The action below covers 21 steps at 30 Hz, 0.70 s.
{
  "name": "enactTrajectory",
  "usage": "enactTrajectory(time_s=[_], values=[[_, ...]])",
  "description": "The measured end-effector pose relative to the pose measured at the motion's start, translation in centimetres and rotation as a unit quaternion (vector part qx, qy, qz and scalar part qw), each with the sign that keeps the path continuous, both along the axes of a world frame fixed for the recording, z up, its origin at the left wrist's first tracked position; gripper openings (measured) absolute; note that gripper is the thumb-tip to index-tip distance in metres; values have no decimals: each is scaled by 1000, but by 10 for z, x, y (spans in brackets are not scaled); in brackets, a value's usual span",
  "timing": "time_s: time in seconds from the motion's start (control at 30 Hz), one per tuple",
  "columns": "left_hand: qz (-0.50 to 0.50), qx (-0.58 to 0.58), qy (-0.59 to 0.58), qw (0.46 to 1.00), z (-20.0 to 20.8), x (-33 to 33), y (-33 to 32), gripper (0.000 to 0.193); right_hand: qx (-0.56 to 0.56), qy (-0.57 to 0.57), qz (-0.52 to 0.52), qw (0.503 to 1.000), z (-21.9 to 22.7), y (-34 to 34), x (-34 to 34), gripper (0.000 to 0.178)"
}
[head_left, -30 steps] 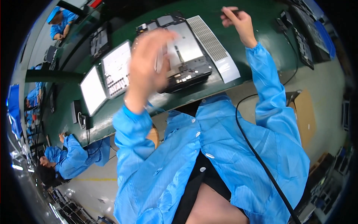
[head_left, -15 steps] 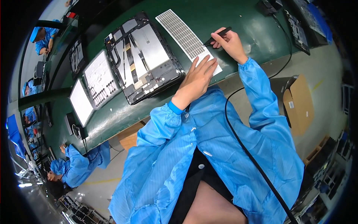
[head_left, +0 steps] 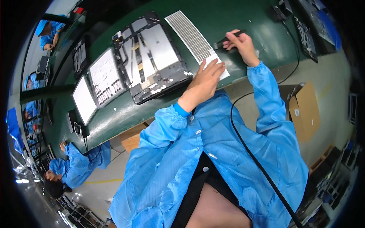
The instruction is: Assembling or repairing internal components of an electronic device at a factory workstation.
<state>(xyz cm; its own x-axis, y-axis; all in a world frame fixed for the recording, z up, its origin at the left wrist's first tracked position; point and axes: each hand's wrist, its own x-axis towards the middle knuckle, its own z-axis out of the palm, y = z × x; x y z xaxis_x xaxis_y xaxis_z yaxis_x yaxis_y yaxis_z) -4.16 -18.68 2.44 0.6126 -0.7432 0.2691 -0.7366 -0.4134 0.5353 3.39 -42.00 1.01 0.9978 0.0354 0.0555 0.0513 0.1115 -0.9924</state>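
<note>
- Left hand (head_left: pixel 205 78) flat, fingers spread, pressing the near end of white perforated strip (head_left: pixel 195 40) on green bench (head_left: pixel 243 22).
- Right hand (head_left: pixel 239 43) closed around dark tool (head_left: pixel 227 39), beside the strip.
- Opened device (head_left: pixel 152 57) just left.

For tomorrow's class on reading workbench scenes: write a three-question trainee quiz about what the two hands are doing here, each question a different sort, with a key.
1. True or false: the left hand lies flat on the near end of the white perforated strip.
2. The right hand grips: A) a cardboard box B) a dark pen-like tool C) a white panel.
3. Fill in: the opened device lies on a ____ bench.

Key: 1 true; 2 B; 3 green.
</note>
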Motion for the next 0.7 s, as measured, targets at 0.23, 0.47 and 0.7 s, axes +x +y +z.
enactTrajectory(time_s=[0.23, 0.47, 0.7], values=[[-83, -45, -151, 984, 86, -39, 33, 45, 97, -49, -23, 994, 62, 62, 43, 29], [163, -87, -142, 972, 140, 77, 145, 20, -30, -103, 36, 994, 89, 147, 116, 45], [208, -119, -159, 958, 103, 133, 148, 19, -108, -92, 37, 989, 87, 157, 129, 45]])
